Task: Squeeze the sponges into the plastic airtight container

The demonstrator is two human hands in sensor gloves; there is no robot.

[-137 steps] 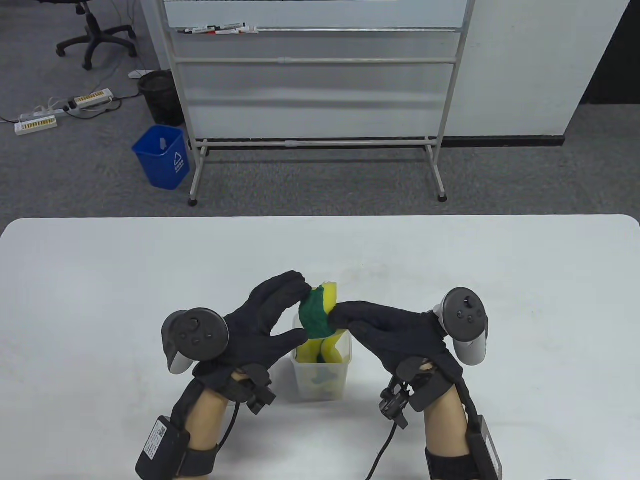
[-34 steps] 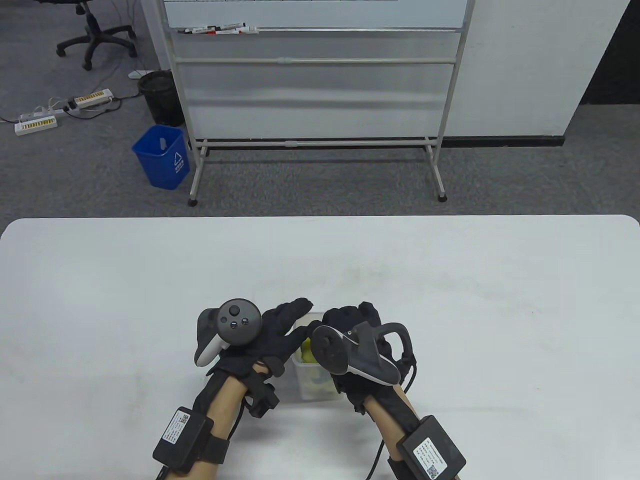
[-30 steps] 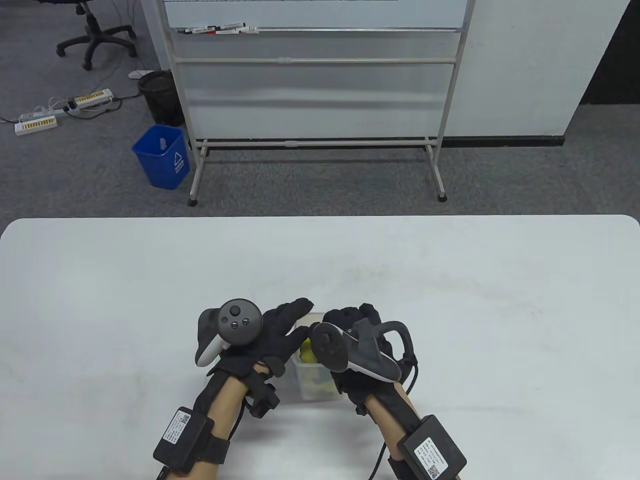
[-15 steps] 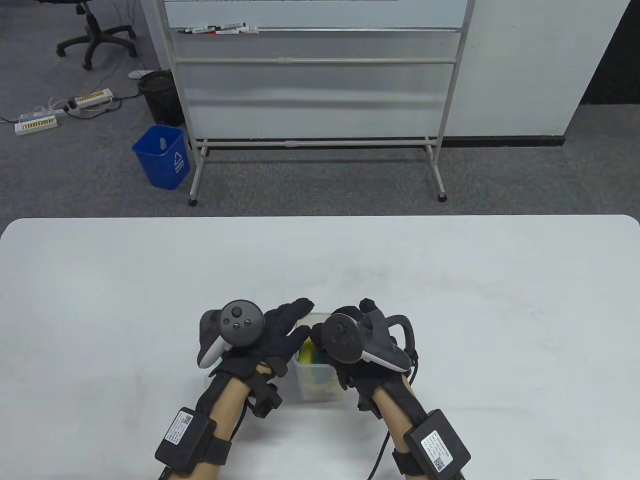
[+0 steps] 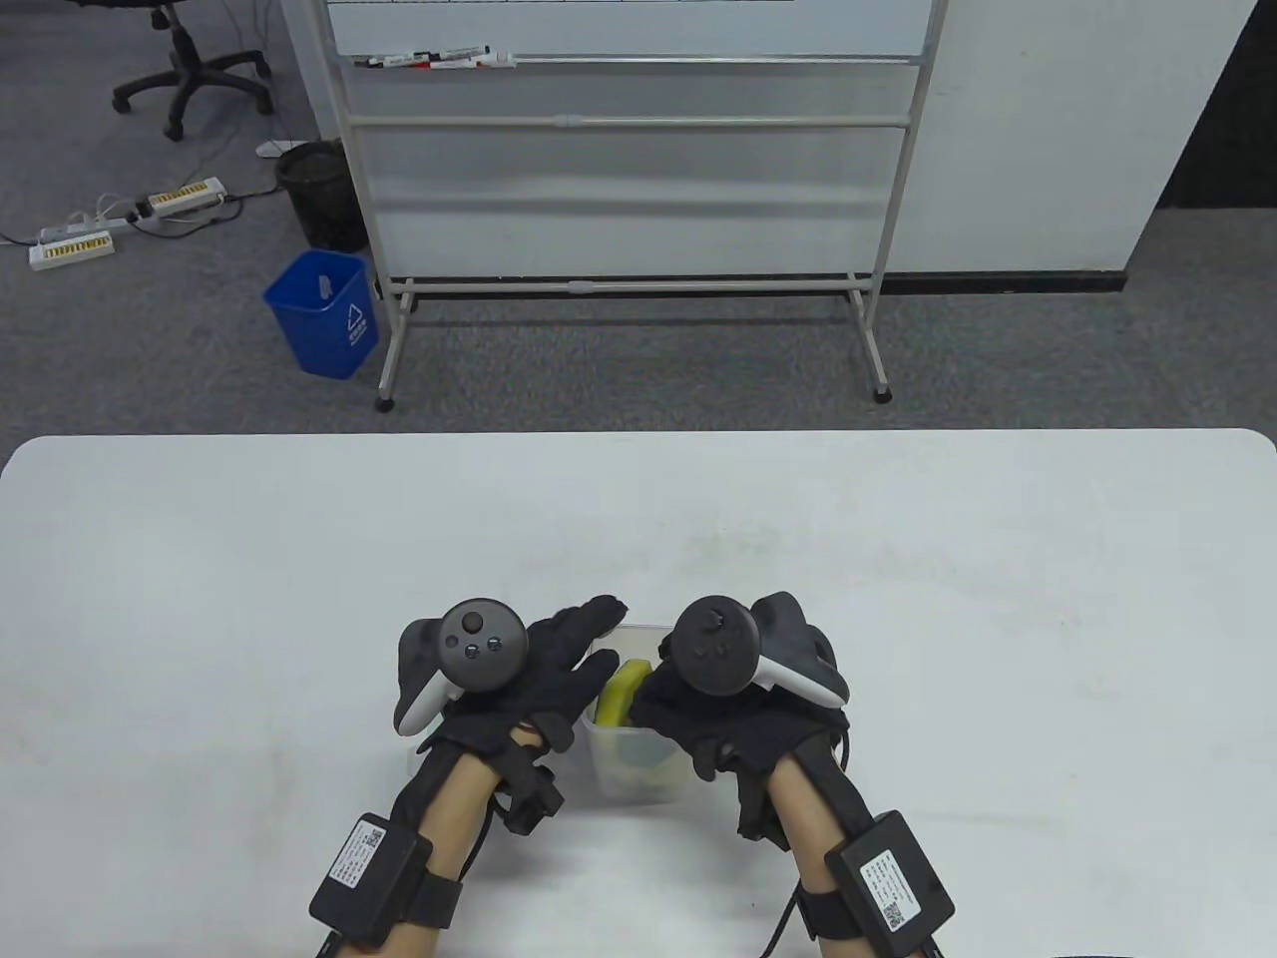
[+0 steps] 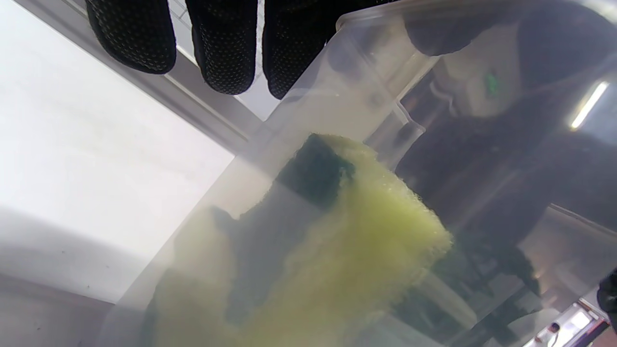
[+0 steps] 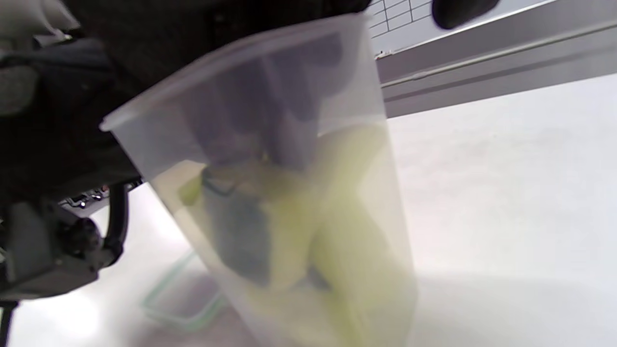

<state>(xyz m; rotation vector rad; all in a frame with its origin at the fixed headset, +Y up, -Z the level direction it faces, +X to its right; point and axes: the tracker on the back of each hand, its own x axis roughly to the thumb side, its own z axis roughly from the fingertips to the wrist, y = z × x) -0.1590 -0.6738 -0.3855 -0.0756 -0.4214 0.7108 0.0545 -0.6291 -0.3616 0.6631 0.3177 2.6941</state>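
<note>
A clear plastic container (image 5: 638,773) stands near the table's front edge, packed with yellow and green sponges (image 5: 619,691). My left hand (image 5: 559,664) lies flat against its left wall with the fingers (image 6: 221,43) straight. My right hand (image 5: 698,718) sits over the container's right side. Its fingers (image 7: 294,120) reach down inside and press on the sponges; how they curl is hidden. The squashed sponges show through the container wall (image 6: 337,86) in the left wrist view (image 6: 366,231). They also show through the wall (image 7: 241,96) in the right wrist view (image 7: 347,202).
A clear lid with a green rim (image 7: 178,299) lies on the white table (image 5: 948,599), left of the container under my left hand. Beyond the table's far edge stand a whiteboard frame (image 5: 629,284) and a blue bin (image 5: 324,314).
The sponge both hands held above the container now sits inside it. In the last second my right hand rolled rightward, its tracker now faces up, and more yellow sponge shows. My left hand stayed still.
</note>
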